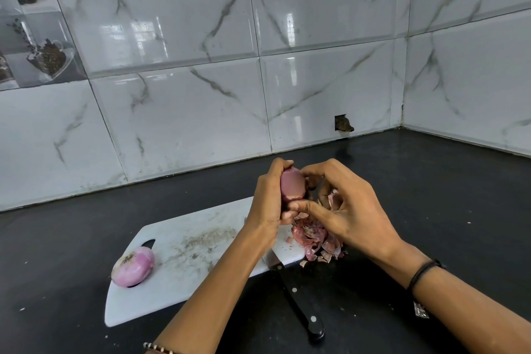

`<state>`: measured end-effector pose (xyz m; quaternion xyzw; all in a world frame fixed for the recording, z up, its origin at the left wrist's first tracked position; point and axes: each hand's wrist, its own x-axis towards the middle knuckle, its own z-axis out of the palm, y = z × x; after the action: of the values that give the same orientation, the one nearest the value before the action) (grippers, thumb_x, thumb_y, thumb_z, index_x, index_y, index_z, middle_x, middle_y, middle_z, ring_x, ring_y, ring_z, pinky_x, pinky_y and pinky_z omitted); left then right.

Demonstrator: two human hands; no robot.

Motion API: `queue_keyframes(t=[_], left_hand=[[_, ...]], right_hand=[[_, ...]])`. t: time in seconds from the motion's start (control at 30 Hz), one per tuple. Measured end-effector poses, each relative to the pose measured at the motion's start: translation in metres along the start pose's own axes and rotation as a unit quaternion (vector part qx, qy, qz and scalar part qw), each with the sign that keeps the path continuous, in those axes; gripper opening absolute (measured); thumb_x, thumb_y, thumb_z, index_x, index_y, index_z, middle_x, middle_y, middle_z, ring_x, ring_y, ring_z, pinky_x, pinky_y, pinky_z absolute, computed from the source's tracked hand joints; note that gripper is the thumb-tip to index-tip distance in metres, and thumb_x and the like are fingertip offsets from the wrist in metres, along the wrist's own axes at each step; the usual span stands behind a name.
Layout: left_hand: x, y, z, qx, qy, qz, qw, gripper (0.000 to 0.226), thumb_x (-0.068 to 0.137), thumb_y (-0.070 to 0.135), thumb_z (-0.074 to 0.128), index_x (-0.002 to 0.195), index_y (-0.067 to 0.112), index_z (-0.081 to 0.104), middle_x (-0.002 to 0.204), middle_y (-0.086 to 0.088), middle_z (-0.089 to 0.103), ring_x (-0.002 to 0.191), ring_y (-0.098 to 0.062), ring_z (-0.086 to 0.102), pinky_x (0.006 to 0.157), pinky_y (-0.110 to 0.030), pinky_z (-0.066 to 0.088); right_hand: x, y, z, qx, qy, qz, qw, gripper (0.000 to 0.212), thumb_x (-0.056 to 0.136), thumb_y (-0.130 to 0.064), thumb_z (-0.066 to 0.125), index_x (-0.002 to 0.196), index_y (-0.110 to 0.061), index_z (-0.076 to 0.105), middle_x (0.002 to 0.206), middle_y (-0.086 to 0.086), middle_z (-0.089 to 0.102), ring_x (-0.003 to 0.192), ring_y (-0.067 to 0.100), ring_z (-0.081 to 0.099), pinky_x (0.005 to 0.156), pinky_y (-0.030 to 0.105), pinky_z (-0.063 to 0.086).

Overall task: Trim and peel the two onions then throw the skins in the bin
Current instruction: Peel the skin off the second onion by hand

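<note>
Risks first. The knife [293, 293] is lying half on the cutting board [178, 253], blade on the near right corner and black handle running out over the bench [431, 181], directly beneath the left forearm. A dropped elbow or a careless reach for the skins could be knocking it or catching the edge.

The pile of skins [313, 241] is spilling over the board's right edge, with loose flakes already on the bench. Gathering them in one sweep for the bin is likely leaving bits behind. No bin is showing in the head view, so the carry could be scattering more.

The onion in hand [292, 184] looks smooth and glossy. A slip from the grip would be dropping it onto the board or the peelings.

The left hand [268, 204] is wrapping around that onion from the left, fingers closed on it, holding it up above the board's far right corner. The right hand [344, 210] is pinching at the onion's right side and underside with fingertips and thumb. It is probably pulling a strip of skin, though the fingers are hiding the exact spot.

That onion is showing pale purple, mostly bare flesh. The second onion [133, 267] is resting on the board's left end over the handle slot, peeled pink, root scar facing up, well apart from the hands.
</note>
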<state>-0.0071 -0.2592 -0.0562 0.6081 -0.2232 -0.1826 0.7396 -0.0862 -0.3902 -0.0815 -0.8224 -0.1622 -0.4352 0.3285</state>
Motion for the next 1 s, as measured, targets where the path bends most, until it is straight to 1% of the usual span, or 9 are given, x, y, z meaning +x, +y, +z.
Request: queue_keyframes(t=[0.07,0.2,0.47,0.57,0.7,0.77,0.87,0.93,1.0], left_hand=[[0.0013,-0.0019,0.0000,0.000,0.008,0.004,1.000,0.044,0.098,0.042,0.047,0.065,0.016,0.062,0.073,-0.018,0.056,0.034,-0.010,0.025,0.034,-0.014,0.018],[0.0016,-0.0031,0.0011,0.022,0.014,0.002,1.000,0.040,0.097,0.044,0.046,0.083,0.009,0.057,0.058,-0.008,0.038,0.038,-0.012,0.021,0.039,-0.017,0.014],[0.0006,-0.0006,-0.0003,0.034,0.035,0.017,0.999,0.048,0.097,0.044,0.045,0.063,0.014,0.058,0.080,-0.018,0.048,0.036,-0.012,0.020,0.037,-0.014,0.017],[-0.0007,0.0010,-0.0016,0.045,0.039,0.044,0.997,0.048,0.100,0.039,0.044,0.065,0.012,0.060,0.064,-0.015,0.048,0.033,-0.011,0.022,0.035,-0.014,0.017],[-0.0041,0.0050,0.0010,0.090,0.062,0.075,0.991,0.041,0.104,0.029,0.044,0.073,0.004,0.055,0.044,0.003,0.042,0.029,-0.004,0.034,0.032,-0.014,0.027],[-0.0026,0.0035,0.0001,0.139,0.077,0.095,0.983,0.043,0.102,0.031,0.047,0.073,0.001,0.057,0.045,0.002,0.043,0.033,-0.006,0.037,0.036,-0.016,0.030],[-0.0019,-0.0009,0.0002,0.213,0.098,0.132,0.963,0.054,0.093,0.043,0.049,0.069,-0.005,0.048,0.054,-0.005,0.041,0.051,-0.018,0.037,0.053,-0.032,0.032],[-0.0027,-0.0022,0.0044,0.240,0.111,0.134,0.955,0.053,0.092,0.044,0.048,0.067,-0.003,0.042,0.060,-0.007,0.040,0.059,-0.020,0.037,0.059,-0.039,0.034],[-0.0027,-0.0034,0.0075,0.240,0.119,0.116,0.957,0.051,0.095,0.042,0.048,0.063,0.002,0.043,0.062,-0.008,0.041,0.061,-0.020,0.039,0.060,-0.039,0.036]], right_hand=[[-0.0001,-0.0004,0.0004,-0.010,0.002,-0.014,1.000,0.030,0.084,-0.026,0.084,0.109,-0.024,0.068,0.098,-0.014,0.057,0.073,0.011,0.057,0.067,0.008,0.039],[-0.0006,-0.0003,0.0020,-0.006,-0.013,-0.021,1.000,0.014,0.084,-0.019,0.084,0.092,-0.019,0.072,0.095,-0.011,0.060,0.074,0.012,0.058,0.066,0.012,0.040],[0.0002,-0.0052,0.0011,0.022,0.017,0.013,1.000,0.029,0.082,-0.030,0.085,0.104,-0.018,0.072,0.093,-0.010,0.065,0.067,0.019,0.059,0.063,0.010,0.041],[0.0012,-0.0067,0.0005,0.027,0.021,0.022,0.999,0.024,0.087,-0.026,0.081,0.109,-0.018,0.074,0.096,-0.010,0.069,0.072,0.016,0.064,0.064,0.012,0.045],[0.0013,-0.0054,-0.0011,0.013,0.021,0.012,1.000,0.016,0.090,-0.019,0.079,0.105,-0.015,0.079,0.095,-0.009,0.074,0.086,0.011,0.071,0.073,0.027,0.056],[0.0006,-0.0048,-0.0019,0.007,0.010,0.010,1.000,0.013,0.088,-0.017,0.080,0.101,-0.014,0.080,0.090,-0.008,0.073,0.078,0.012,0.068,0.068,0.023,0.052],[-0.0016,-0.0040,-0.0005,-0.019,-0.014,0.017,1.000,0.008,0.087,-0.018,0.079,0.094,-0.016,0.076,0.083,-0.011,0.066,0.070,0.012,0.062,0.065,0.011,0.042],[-0.0026,-0.0023,0.0000,-0.051,-0.027,0.027,0.998,0.013,0.085,-0.029,0.073,0.093,-0.020,0.070,0.082,-0.012,0.061,0.072,0.011,0.059,0.065,0.012,0.041],[-0.0026,-0.0009,0.0005,-0.074,-0.037,0.031,0.996,0.021,0.082,-0.039,0.064,0.093,-0.022,0.065,0.084,-0.013,0.057,0.073,0.009,0.057,0.064,0.014,0.041]])
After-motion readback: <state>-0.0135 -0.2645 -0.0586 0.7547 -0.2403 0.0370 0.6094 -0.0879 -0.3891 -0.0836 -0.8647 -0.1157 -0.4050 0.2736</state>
